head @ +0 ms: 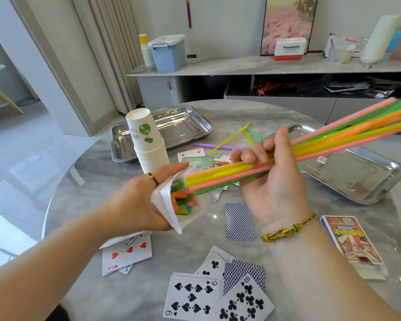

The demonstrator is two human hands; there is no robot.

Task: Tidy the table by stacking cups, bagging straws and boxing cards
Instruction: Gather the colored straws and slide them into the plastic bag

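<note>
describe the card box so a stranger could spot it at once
On the round marble table, look at the near right edge, just before the right-hand steel tray. The card box lies flat there: a red-orange printed carton, unlike the blue-backed card to its left.

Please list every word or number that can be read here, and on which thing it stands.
"Panasonic": white and red box.
"9": spade card.
"10": club card.
"3": heart card.
"4": diamond card.
Print on card box and cup: too blurred.
</note>
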